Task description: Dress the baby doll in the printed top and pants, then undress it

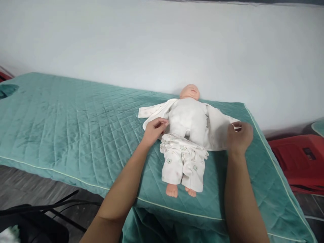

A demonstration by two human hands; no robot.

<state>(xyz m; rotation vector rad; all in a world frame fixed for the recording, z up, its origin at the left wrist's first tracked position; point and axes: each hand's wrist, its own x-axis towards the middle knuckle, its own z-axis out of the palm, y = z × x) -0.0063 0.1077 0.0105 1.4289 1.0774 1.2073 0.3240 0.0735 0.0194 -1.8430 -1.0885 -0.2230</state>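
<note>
A baby doll lies on its back, head toward the wall. Its white cloth torso shows between the spread-out halves of an open white baby shirt. Printed baby pants are bunched at the upper thighs, and both feet stick out below. My left hand is beside the torso over one shirt half, thumb and fingers pinched together; what lies between them is hidden. At the other side, my right hand has its fingers curled on the edge of the shirt near the sleeve, slightly blurred.
A green quilted cover spreads over the bed, which stands against a white wall. To the right is a red plastic object, perhaps a chair. Dark metal bars and a black item stand low at the left.
</note>
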